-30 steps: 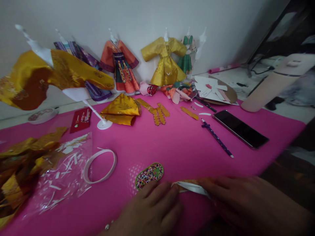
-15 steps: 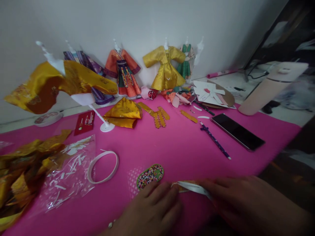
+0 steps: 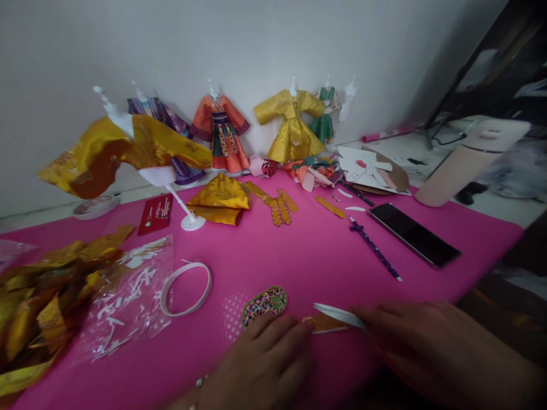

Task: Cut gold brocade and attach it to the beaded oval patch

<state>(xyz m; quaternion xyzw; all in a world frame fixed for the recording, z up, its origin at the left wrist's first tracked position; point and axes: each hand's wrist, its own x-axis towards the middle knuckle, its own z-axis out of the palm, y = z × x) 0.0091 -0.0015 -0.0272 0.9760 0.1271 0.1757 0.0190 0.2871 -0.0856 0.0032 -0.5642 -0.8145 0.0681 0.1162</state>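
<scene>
My left hand [image 3: 265, 359] lies at the lower middle, its fingers bent over the left end of a small golden strip [image 3: 327, 323] with tiny beads along it. Just beyond those fingers sits a green oval dish of mixed beads [image 3: 265, 304]. On the right, my right hand [image 3: 419, 336] is closed round white-bladed scissors [image 3: 337, 314], whose blades point left above the strip. Motion blur softens both hands, and my left fingertips are partly hidden.
A doll stand draped in gold cloth [image 3: 156, 139], a tape ring [image 3: 187, 289], a plastic bag of scraps [image 3: 128, 302], a purple pen [image 3: 376, 249], a phone [image 3: 413, 234] and a pale bottle [image 3: 468, 165] surround the pink mat [image 3: 273, 253]. Dressed doll forms line the wall.
The scissor blades have lifted slightly off the strip's beaded end and moved a little right, baring more of the strip. The whole view has shifted slightly.
</scene>
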